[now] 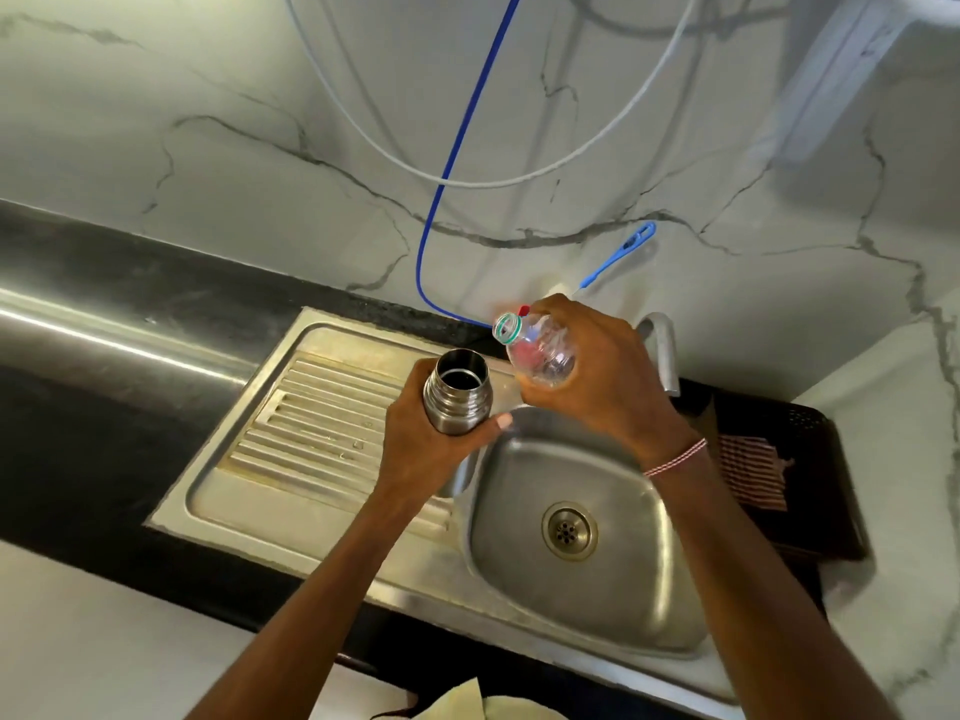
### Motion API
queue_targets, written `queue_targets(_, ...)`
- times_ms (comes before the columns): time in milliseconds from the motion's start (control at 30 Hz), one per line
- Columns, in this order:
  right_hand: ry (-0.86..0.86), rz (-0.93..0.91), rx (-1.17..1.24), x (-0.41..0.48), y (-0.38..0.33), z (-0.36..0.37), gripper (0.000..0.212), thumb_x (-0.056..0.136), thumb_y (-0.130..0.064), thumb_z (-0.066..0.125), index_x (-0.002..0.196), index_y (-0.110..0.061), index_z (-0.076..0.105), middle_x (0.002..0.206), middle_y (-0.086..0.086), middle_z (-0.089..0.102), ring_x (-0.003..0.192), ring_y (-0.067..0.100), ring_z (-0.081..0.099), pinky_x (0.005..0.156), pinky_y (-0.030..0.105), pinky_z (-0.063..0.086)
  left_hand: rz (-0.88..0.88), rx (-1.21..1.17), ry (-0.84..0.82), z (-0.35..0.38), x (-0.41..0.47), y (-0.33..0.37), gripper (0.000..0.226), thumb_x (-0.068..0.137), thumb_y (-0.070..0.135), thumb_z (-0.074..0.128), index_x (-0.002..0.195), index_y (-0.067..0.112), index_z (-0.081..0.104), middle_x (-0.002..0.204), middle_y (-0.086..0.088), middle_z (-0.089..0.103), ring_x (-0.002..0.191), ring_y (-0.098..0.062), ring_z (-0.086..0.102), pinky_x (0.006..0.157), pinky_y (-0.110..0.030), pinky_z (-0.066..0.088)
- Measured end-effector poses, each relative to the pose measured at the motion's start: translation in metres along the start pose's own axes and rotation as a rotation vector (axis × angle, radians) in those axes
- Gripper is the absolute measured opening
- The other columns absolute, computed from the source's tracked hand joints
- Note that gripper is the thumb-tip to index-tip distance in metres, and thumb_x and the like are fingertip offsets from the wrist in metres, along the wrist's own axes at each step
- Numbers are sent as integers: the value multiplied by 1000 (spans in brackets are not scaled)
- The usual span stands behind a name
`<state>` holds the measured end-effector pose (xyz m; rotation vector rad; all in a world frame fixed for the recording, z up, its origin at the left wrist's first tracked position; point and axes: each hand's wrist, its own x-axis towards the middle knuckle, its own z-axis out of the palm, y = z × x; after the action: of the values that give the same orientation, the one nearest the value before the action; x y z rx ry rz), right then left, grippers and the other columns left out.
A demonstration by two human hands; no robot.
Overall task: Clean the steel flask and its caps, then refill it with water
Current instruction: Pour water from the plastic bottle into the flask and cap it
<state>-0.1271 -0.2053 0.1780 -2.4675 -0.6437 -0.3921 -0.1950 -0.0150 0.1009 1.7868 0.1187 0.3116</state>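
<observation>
My left hand (434,449) grips the open steel flask (457,392) upright over the edge between the drainboard and the basin, its dark mouth facing up. My right hand (602,376) holds a clear plastic bottle (540,350) tilted sideways, its open neck with a green ring pointing left toward the flask. The bottle's mouth is above and to the right of the flask's mouth, apart from it. No water stream is visible. The flask's caps are not in view.
The steel sink (649,605) lies below, its drain (569,530) in the middle and a ribbed drainboard (322,423) to the left. A tap (665,350) stands behind my right hand. A blue tube (441,200) and a blue brush (618,257) hang on the marble wall. A dark tray (810,485) sits at the right.
</observation>
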Motion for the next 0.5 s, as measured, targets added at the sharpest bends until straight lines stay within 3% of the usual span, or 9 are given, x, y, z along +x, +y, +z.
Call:
queue_targets(67,21,46,149,3,-7,19,57,62,-39,84,113,-27,62,101,-10,68,86,9,63,78,28,54,9,52,30,-13,8,-8,80,52,53,97,118,28,58,105,8,72,96,-11,71,85,-32,59)
queue_targets(200,48,145,345,4,-17,59,55,63,-36,88,111,-26,63,102,-9,66,88,9,63,81,31,54,21,189,82,-40,27,-31,78,51,68,89,115,42,52,113,5,67,106,-21,66,91,-48,56)
queue_targets(267,44,190,391,4,-17,79,55,64,-39,88,112,-27,63,105,-6,65,92,10,63,83,34,54,43,242,100,-54,36,-37,77,52,68,89,114,45,51,110,10,65,104,-18,65,90,-40,56)
queue_targets(400,37,286,471,4,-13,107,58,65,-43,88,115,-31,60,111,-6,64,99,10,63,85,33,57,53,291,119,-80,53,-58,81,51,64,88,116,25,60,112,7,61,100,3,60,88,-10,47)
queue_targets(500,25,331,494,5,-10,125,59,65,-43,88,115,-34,58,111,-6,64,98,11,64,82,37,58,-13,325,122,-91,64,-81,89,49,68,86,119,17,63,114,4,63,100,-11,63,88,-22,51)
